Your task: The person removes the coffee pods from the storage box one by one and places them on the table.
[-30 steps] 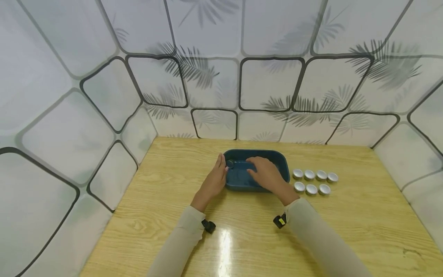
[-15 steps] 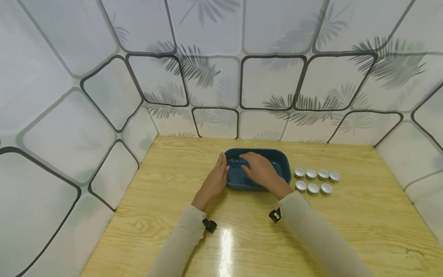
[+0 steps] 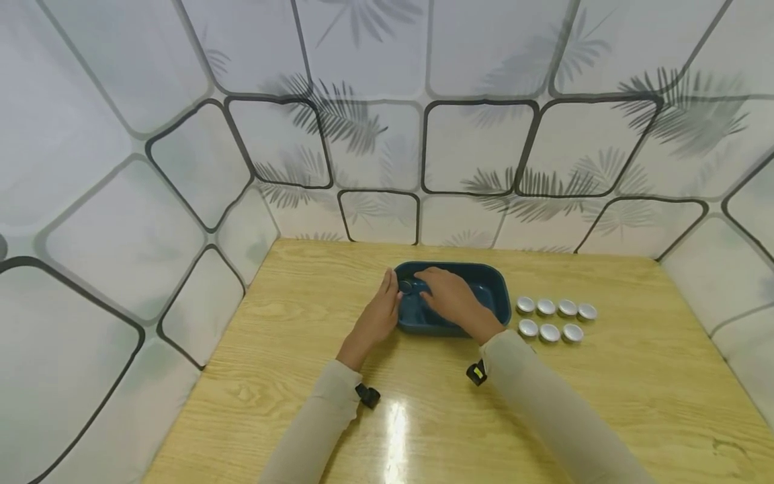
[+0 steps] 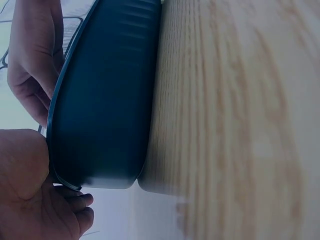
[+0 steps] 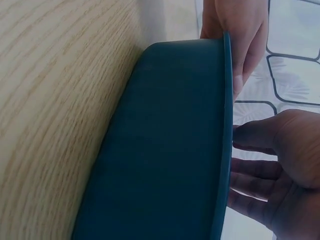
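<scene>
In the head view, my left hand holds the left wall of a dark blue rectangular basin, fingers outside and thumb over the rim. My right hand reaches over the near side into the basin, its fingers apart and slightly bent. Just left of its fingertips, inside the left end, a small dark round thing with a thin pale outline lies; its kind is unclear. The right wrist view shows the right hand's fingers passing behind the rim, where their tips are hidden.
Right of the basin, several small round white-topped cups or lids stand in two rows on the wooden table. Patterned fabric walls rise behind the table and on both sides.
My right hand has moved left inside the basin, closer to the small round thing. The left hand stays at the basin's left wall. The view has shifted slightly.
</scene>
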The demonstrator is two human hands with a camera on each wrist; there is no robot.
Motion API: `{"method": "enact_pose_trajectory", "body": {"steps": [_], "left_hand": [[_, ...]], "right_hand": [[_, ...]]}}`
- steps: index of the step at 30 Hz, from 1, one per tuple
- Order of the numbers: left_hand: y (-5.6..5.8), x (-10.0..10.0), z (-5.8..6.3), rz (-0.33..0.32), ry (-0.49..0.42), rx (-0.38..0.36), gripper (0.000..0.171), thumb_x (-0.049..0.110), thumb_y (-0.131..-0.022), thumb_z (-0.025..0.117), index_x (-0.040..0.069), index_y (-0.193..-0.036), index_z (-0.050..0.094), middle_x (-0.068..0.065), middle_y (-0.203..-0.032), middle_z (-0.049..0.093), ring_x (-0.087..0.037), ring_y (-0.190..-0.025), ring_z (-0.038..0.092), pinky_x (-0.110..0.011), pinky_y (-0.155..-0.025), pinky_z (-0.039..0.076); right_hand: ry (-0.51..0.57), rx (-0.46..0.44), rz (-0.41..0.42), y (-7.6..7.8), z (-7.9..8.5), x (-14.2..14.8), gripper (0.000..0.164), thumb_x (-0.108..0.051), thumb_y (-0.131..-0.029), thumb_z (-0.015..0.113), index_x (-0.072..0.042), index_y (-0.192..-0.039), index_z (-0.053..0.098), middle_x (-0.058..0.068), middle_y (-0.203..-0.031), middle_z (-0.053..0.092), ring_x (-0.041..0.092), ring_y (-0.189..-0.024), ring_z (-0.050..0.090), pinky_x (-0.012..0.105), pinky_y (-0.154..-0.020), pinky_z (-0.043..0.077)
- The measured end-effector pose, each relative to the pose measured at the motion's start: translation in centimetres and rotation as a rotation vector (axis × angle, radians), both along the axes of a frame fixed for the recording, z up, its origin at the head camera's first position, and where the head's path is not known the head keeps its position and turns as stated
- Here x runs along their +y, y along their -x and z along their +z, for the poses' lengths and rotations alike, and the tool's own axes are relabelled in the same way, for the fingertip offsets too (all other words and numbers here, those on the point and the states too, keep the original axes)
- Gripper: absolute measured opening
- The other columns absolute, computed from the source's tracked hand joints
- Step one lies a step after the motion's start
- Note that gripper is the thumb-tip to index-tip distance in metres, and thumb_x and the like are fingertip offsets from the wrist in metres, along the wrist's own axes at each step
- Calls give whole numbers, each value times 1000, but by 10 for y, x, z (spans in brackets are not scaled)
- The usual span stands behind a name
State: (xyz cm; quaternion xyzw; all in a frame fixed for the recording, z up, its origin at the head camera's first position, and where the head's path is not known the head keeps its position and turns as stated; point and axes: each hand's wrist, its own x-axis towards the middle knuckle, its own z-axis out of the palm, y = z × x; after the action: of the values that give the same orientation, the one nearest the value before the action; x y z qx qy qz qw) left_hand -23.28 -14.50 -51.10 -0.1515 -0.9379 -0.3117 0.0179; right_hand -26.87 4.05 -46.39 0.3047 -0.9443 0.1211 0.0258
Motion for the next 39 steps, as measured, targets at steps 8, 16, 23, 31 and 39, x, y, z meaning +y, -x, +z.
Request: {"method": "enact_pose_trajectory", "body": {"steps": [8,16,23,31,39], "left_hand": [[-1,0,2,-1,-3,-11,57,19,-113,34,-9,-158,13,-23,-167,4,-35,-151,24,-45,-118,32],[1,-1,2,-13,1,1,57,18,-113,34,-9,-158,12,-23,-167,3,-35,-151,23,-45,-117,33],[0,-1,2,-13,9,-25,57,19,-113,33,-8,-159,10,-22,-168,1,-34,-151,23,-44,-117,34],[0,0,2,0,9,-4,57,19,-113,34,-7,-159,12,-21,-168,4,-33,-150,26,-45,-117,34],[0,0,1,5,7,-7,57,19,-113,33,-7,-159,12,-20,-168,3,-32,-151,25,-44,-118,32]], "right_hand": [[-39,-9,30,6,-6,-1,52,-17,-94,76,-3,-141,59,17,-139,60,33,-123,61,47,-99,52],[-96,-41,96,13,-7,-4,55,-13,-94,75,-5,-145,56,16,-148,53,33,-132,54,48,-104,49],[-103,-51,173,16,-13,-3,53,-9,-95,73,-6,-145,56,14,-152,49,34,-131,55,48,-100,51],[-103,-20,193,18,-21,-2,52,-10,-95,74,-4,-144,57,17,-150,51,35,-130,56,48,-100,51],[-168,-37,180,23,-27,-5,52,-14,-96,73,-5,-144,57,17,-150,51,36,-129,57,49,-101,50]]}}
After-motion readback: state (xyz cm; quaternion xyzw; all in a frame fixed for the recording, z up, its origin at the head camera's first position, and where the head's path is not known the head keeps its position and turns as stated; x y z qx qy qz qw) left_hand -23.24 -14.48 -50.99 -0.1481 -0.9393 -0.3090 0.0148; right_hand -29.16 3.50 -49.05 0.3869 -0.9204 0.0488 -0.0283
